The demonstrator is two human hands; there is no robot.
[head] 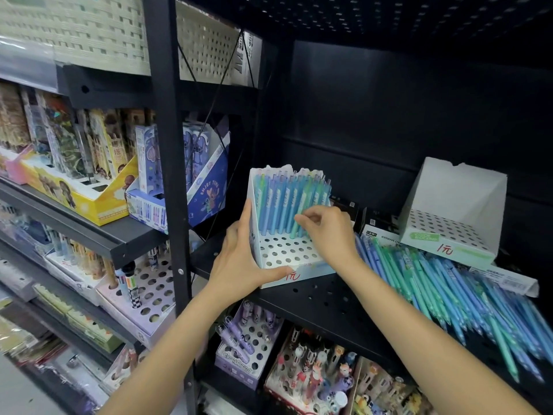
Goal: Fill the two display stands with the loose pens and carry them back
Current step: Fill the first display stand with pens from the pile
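Observation:
A white display stand [279, 256] with a hole grid sits on the black shelf, its back rows filled with upright blue and green pens [285, 202]. My left hand [239, 259] grips the stand's left front corner. My right hand [324, 230] pinches a green pen standing in the front filled row. A second white display stand [449, 226] stands empty to the right, resting partly on a heap of loose blue and green pens [443, 292] spread over the shelf.
The black perforated shelf [323, 292] slopes toward me. A black upright post [170, 163] stands left of the stand. Other pen displays fill the left shelves and the shelf below. Black boxes [377, 220] sit behind the loose pens.

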